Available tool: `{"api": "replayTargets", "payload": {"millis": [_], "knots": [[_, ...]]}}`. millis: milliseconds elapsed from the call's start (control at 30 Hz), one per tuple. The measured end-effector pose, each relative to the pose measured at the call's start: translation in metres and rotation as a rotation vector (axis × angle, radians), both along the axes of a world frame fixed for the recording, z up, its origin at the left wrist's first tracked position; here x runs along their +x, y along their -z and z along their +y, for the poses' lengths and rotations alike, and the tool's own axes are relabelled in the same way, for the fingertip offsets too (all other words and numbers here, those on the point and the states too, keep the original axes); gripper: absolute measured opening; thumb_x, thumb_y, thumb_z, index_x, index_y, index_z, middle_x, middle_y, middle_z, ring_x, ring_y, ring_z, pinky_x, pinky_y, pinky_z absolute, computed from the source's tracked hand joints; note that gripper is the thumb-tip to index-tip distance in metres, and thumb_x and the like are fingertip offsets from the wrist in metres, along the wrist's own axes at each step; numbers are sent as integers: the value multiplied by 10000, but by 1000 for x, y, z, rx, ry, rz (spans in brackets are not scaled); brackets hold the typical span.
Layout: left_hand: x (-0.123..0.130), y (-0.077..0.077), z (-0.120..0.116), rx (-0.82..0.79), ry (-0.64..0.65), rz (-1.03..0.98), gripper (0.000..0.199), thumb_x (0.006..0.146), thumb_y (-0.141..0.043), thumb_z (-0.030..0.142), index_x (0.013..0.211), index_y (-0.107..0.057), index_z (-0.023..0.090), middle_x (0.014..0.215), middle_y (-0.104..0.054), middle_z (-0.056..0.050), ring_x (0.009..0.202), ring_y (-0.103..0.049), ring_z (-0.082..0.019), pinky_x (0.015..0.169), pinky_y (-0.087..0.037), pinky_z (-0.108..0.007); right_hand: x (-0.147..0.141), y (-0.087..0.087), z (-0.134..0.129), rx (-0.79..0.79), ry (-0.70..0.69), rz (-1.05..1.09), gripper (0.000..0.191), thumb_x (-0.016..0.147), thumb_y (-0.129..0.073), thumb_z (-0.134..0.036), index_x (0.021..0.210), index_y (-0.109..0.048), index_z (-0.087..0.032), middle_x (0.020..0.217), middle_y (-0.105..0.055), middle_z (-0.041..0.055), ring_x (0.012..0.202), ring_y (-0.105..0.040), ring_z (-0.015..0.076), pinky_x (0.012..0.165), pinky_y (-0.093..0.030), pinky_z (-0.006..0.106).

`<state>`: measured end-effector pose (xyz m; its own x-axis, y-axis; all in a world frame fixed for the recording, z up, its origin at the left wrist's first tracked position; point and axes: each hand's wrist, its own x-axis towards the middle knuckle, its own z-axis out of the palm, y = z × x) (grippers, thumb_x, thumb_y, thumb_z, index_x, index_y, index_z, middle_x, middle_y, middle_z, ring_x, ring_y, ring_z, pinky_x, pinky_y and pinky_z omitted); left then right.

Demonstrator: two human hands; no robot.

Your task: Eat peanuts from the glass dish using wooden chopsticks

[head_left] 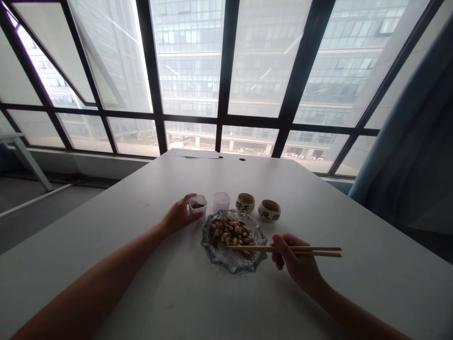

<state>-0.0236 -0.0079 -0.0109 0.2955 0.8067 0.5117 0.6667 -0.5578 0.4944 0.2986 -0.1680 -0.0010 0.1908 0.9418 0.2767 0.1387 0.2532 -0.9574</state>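
My left hand (181, 215) grips a small clear plastic cup (197, 205) with dark bits inside, standing on the white table. In my right hand (295, 259) is a pair of wooden chopsticks (318, 251); their tips reach into a scalloped glass dish (231, 265). Nuts (231, 231) and darker pieces fill much of that dish. Behind it stand a second translucent cup (221, 202) and two small cream ceramic cups with black characters, one (245, 204) left of the other (269, 211). Whether the tips pinch a nut is too small to tell.
White sheets (194, 154) and small dark round spots lie at the far end of the white table (159, 293). Large framed windows rise beyond it. A blue-grey curtain (406, 127) hangs at the right, and a white metal frame (33, 163) stands at the far left.
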Motion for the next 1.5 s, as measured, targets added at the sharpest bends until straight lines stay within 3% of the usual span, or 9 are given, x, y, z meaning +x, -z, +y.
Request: {"api": "replayTargets", "payload": {"millis": [167, 467, 733, 933, 1067, 1200, 1367, 1500], "knots": [[-1, -1, -1, -8, 9, 21, 644, 758, -685, 505, 1299, -508, 204, 1023, -726, -88, 895, -697, -246, 800, -557, -370, -2, 0, 4, 69, 40, -34, 469, 784, -729, -591, 600, -613, -176, 492, -625, 31, 374, -535, 114, 346, -424, 210], [0, -1, -1, -7, 8, 26, 647, 751, -690, 512, 1288, -519, 195, 931, -722, -74, 893, -704, -258, 769, -555, -351, -4, -1, 13, 111, 67, 65, 533, 749, -689, -696, 676, -653, -169, 493, -631, 36, 379, -562, 146, 360, -465, 255], [0, 0, 0, -7, -1, 27, 652, 760, -692, 504, 1292, -521, 169, 895, -712, -69, 853, -698, -242, 752, -545, -327, -2, -1, 12, 35, -64, 113, 573, 733, -687, -713, 618, -655, -152, 454, -621, 43, 346, -554, 139, 352, -433, 242], [-2, 2, 2, 11, 9, 34, 643, 762, -689, 511, 1288, -524, 181, 875, -705, -58, 815, -689, -231, 732, -545, -324, 0, -10, 16, 19, -69, 118, 599, 740, -660, -736, 585, -627, -158, 433, -625, 53, 318, -567, 148, 331, -427, 233], [-2, 2, 2, 13, 19, 28, 636, 762, -687, 500, 1286, -523, 180, 842, -688, -41, 802, -679, -223, 742, -546, -325, 9, -30, 16, 129, -96, -24, 585, 796, -614, -717, 597, -631, -168, 415, -614, 39, 319, -565, 143, 329, -442, 227], [-2, 2, 2, -9, 16, 36, 656, 762, -685, 508, 1300, -515, 173, 825, -673, -32, 798, -671, -224, 745, -547, -333, 20, -51, 12, 251, -283, -325, 511, 920, -565, -560, 606, -650, -167, 459, -636, 37, 354, -582, 132, 342, -449, 210], [-2, 2, 1, -21, 12, 44, 661, 763, -685, 509, 1305, -518, 170, 818, -676, -41, 788, -669, -229, 730, -543, -325, 22, -60, 10, 368, -445, -540, 375, 949, -595, -338, 622, -661, -166, 487, -628, 10, 376, -561, 103, 377, -428, 192], [-1, 3, 1, 4, 11, 9, 651, 746, -695, 511, 1284, -541, 179, 809, -682, -32, 778, -671, -224, 720, -540, -310, 18, -68, 6, 383, -511, -611, 326, 948, -610, -307, 669, -692, -158, 545, -645, 18, 419, -557, 98, 420, -428, 199]]}}
